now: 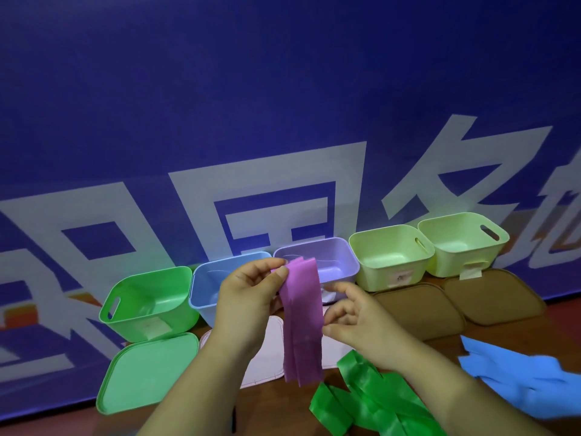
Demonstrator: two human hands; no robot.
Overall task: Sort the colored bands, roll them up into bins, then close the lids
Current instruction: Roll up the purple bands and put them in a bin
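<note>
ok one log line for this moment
left hand pinches top of folded purple stretchy band | right hand holds its edge | purple plastic bin open | green stretchy band, blue stretchy band on table

**Colours across the desk**

Purple band [303, 322], glossy green band [374, 407], blue band [528, 379]. Green bin [138, 322], blue bin [204, 309], lilac bin [341, 258], left yellow-green bin [377, 275], right yellow-green bin [452, 262]. Green lid [144, 372], pinkish-white lid [267, 354], left brown lid [421, 309], right brown lid [493, 297]. Deep blue backdrop [283, 89] with white characters. Reddish-brown desk [562, 325].
</note>
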